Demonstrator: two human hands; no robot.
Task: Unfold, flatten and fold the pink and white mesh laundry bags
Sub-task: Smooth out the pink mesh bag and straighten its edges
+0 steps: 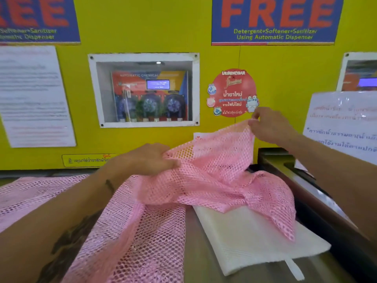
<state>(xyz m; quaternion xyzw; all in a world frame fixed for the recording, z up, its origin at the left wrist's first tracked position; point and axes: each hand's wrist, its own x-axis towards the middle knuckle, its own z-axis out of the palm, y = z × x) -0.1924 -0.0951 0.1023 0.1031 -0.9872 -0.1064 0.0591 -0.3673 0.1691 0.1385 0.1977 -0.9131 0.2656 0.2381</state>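
Note:
A crumpled pink mesh laundry bag [214, 172] hangs lifted above the metal counter [195, 252]. My left hand [151, 158] grips its left edge, fingers curled into the mesh. My right hand [269, 125] pinches its upper right corner, raised near the yellow wall. Below it a folded white mesh bag [255, 237] lies flat on the counter, a white strap at its near end. Another pink mesh bag [130, 237] is spread over the counter's left side, under my left forearm.
The yellow wall [142, 37] stands right behind the counter, with a windowed dispenser box [143, 89], posters and a round red sticker [233, 93]. A dark raised ledge [306, 180] borders the counter on the right. A laminated white notice [344, 121] leans at the far right.

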